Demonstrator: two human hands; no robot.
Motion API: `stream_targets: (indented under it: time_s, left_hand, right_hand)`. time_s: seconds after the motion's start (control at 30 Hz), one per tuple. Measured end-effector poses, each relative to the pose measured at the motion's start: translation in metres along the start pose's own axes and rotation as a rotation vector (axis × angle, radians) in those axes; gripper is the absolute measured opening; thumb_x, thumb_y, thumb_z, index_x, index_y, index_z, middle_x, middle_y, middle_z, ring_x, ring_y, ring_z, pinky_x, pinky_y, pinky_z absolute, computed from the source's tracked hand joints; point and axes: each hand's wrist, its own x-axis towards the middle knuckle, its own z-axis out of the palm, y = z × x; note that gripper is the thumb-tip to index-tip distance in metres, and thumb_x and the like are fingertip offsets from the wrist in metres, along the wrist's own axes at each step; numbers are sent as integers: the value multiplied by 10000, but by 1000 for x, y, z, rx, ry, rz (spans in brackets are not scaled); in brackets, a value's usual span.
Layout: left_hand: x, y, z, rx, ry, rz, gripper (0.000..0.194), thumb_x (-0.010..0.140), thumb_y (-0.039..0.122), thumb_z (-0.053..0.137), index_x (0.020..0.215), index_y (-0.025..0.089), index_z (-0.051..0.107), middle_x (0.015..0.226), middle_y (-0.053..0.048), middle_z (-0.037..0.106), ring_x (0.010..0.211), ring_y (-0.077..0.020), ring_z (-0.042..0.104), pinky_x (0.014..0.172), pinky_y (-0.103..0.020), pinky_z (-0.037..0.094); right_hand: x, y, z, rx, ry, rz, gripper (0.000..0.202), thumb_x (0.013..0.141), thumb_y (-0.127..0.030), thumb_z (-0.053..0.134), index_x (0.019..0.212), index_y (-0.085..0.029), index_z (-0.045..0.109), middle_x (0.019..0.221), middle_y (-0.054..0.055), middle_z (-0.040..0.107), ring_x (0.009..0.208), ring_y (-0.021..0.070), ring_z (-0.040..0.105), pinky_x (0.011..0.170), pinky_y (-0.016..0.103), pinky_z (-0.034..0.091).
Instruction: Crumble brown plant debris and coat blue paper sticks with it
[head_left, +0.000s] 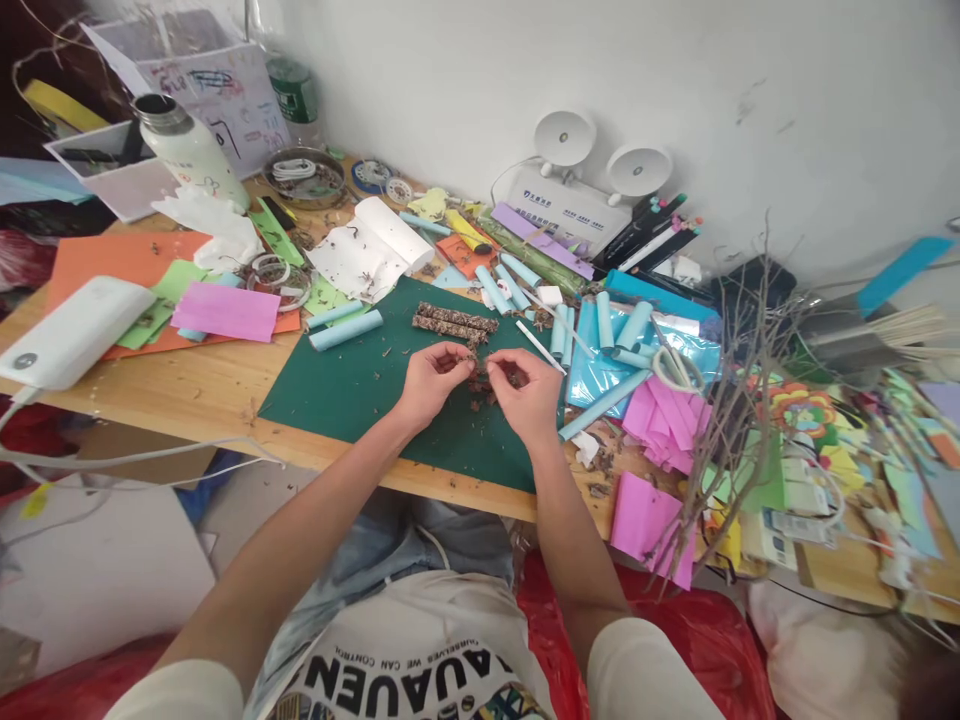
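An open bottle (191, 150) stands beyond a white power bank (79, 330), a twin-headed lamp (562, 208) near the wall (435, 80).

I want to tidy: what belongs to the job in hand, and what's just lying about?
Likely in the job: brown flakes between left hand and right hand; brown-crusted rolls; green mat.

Seemingly just lying about: white bottle; power bank; twin-headed lamp.

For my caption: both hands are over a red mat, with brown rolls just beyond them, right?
Not quite: the mat is dark green, not red, as the head view shows. The left hand and right hand are over it, with the brown rolls just beyond.
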Motion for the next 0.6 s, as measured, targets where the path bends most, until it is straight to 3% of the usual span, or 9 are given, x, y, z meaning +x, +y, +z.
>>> stream_targets:
  time_s: [0.07,0.17,0.23,0.37,0.47,0.6]
  left_hand:
    - [1,-2,-1,-32,19,-10,294,652,333,827,813,151,662,726,9,659,665,-111,619,694,-260,517]
    - [2,-4,-2,-21,26,16,331,633,333,848,840,160,655,761,9,660,709,-117,632,732,-264,525]
    - [2,-5,-1,24,23,39,320,636,335,849,826,160,659,774,2,671,722,-121,634,738,-267,528]
    - [-1,-4,1,82,-42,27,276,670,354,824,796,149,688,768,-20,701,709,-136,644,718,-282,534]
    - [-2,-2,1,96,-64,27,271,671,355,818,798,145,703,779,-30,717,707,-141,652,724,-292,539]
    - [-3,-1,1,98,-59,28,268,655,348,824,768,145,689,760,-27,713,684,-134,644,707,-285,538]
  right_hand:
    - [3,5,-4,27,22,34,90,822,-232,596,842,-189,672,798,28,679,708,156,625,670,281,521]
    - [7,10,-8,3,-115,57,96,795,-194,588,855,-192,663,782,14,646,676,143,592,652,271,510]
    - [7,10,-9,7,-184,48,166,775,-163,587,920,-199,659,826,15,639,695,139,589,660,266,515]
    - [5,5,-10,55,-201,27,309,786,-216,650,1096,-222,649,966,39,664,794,154,625,718,281,547]
    - [3,3,-7,63,-227,43,181,831,-268,641,989,-211,710,897,37,704,746,154,646,684,283,548]
    - [3,7,-4,74,-148,91,116,832,-284,638,844,-187,702,774,23,704,636,145,626,600,272,524]
